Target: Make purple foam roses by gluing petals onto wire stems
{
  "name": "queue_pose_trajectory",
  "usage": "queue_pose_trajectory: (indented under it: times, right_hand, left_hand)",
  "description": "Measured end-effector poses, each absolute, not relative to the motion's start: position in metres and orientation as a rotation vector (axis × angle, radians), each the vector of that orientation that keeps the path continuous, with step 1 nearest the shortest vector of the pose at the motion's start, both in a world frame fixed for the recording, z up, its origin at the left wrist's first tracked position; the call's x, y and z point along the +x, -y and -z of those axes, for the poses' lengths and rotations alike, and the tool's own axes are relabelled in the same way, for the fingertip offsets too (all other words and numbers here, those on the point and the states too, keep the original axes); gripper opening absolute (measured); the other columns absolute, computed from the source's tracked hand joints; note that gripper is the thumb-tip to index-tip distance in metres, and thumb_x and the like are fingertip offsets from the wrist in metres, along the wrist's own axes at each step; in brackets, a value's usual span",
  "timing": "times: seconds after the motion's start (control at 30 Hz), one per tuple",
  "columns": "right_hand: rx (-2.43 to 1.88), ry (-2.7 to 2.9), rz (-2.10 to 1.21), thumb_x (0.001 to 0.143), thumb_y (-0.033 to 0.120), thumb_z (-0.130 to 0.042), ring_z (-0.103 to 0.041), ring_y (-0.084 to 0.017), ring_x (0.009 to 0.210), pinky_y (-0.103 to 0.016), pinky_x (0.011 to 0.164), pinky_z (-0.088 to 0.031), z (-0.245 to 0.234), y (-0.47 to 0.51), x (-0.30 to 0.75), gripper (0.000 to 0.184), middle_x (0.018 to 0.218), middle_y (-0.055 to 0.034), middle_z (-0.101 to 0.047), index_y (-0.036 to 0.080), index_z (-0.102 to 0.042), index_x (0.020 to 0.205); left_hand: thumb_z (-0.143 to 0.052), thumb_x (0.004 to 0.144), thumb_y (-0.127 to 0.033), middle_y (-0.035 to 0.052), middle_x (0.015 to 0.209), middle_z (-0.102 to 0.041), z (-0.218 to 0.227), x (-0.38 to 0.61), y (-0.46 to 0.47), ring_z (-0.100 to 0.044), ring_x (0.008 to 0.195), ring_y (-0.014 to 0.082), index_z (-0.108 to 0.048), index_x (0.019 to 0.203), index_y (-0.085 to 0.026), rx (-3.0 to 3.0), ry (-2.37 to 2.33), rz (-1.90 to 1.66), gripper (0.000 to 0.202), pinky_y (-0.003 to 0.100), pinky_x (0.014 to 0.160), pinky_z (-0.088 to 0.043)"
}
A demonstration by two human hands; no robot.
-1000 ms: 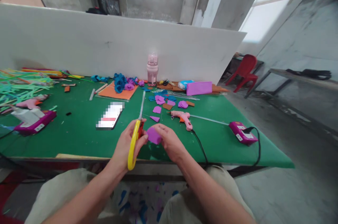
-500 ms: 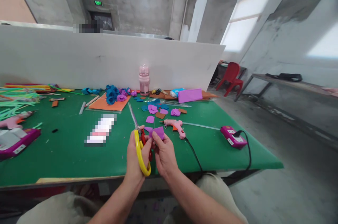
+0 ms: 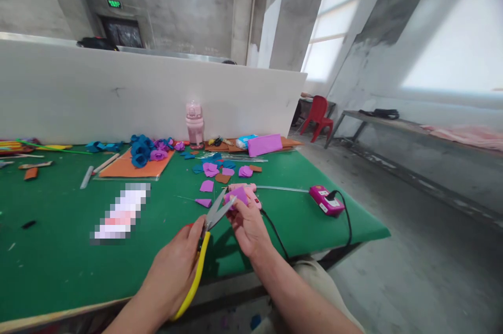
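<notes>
My left hand [image 3: 176, 260] is wrapped round the scissors [image 3: 201, 250], which have one yellow handle and one red. Their blades stand apart and point up and to the right, the tips beside a purple paper piece [image 3: 238, 197]. That piece is pinched between the fingers of my right hand [image 3: 249, 224]. Behind it lies a pink glue gun [image 3: 251, 195], partly covered by the paper and my hand. On the green table are loose purple petals [image 3: 206, 186], a small purple cone-like piece [image 3: 203, 202], and brown and blue scraps [image 3: 222, 178].
A pink bottle [image 3: 195, 127] stands against the white partition [image 3: 157, 93]. Blue and purple paper flowers [image 3: 142, 151] rest on an orange sheet [image 3: 121, 166]. To the right, a magenta power strip [image 3: 326, 201] has a black cord plugged in. A blurred-out rectangle [image 3: 121, 216] lies left of my hands.
The scissors have turned from pointing away to pointing right, blades now apart near the purple paper. My hands have separated; the right hand alone holds the paper. The view has shifted right.
</notes>
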State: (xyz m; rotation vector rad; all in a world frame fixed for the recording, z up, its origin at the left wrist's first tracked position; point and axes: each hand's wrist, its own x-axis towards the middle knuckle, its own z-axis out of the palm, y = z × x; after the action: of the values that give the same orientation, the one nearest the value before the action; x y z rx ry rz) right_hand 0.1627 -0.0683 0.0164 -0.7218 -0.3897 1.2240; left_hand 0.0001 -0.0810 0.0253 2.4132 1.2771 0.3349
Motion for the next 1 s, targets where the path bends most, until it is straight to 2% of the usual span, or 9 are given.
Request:
queue_pose_trajectory:
  times: [0.27,0.7,0.83,1.0]
  right_hand:
    - [-0.724,0.490,-1.234,0.063,0.022,-0.068,-0.056,-0.014,0.073,-0.028,0.071,-0.046,-0.014,0.071,0.159,0.015,0.077,0.0014,-0.061,0.022,-0.059,0.074]
    - [-0.671,0.468,-1.246,0.064,0.021,-0.069,-0.055,-0.012,0.072,-0.025,0.071,-0.046,-0.015,0.069,0.157,0.015,0.072,0.0038,-0.058,0.022,-0.056,0.070]
    - [-0.697,0.487,-1.241,0.063,0.021,-0.069,-0.056,-0.013,0.073,-0.026,0.071,-0.047,-0.015,0.070,0.157,0.015,0.078,0.0020,-0.061,0.021,-0.057,0.072]
    - [-0.663,0.482,-1.260,0.063,0.020,-0.070,-0.054,-0.012,0.070,-0.026,0.072,-0.047,-0.017,0.072,0.156,0.013,0.075,0.0024,-0.061,0.021,-0.062,0.073]
  left_hand:
    - [-0.037,0.078,-0.016,0.0159,0.115,-0.058,-0.036,0.003,0.082,-0.059,0.100,0.0260,-0.030,0.134,-0.018,2.374,-1.261,-0.365,0.056,0.037,0.083,-0.045]
    - [-0.035,0.080,-0.016,0.0169,0.116,-0.057,-0.038,0.006,0.087,-0.060,0.099,0.0257,-0.028,0.135,-0.018,2.355,-1.267,-0.352,0.055,0.036,0.082,-0.044]
    - [-0.035,0.081,-0.017,0.0175,0.115,-0.058,-0.040,0.006,0.087,-0.061,0.096,0.0257,-0.028,0.134,-0.017,2.345,-1.274,-0.332,0.054,0.036,0.081,-0.045]
    - [-0.034,0.082,-0.017,0.0170,0.116,-0.058,-0.042,0.008,0.087,-0.062,0.093,0.0248,-0.028,0.134,-0.017,2.341,-1.298,-0.289,0.053,0.035,0.078,-0.045]
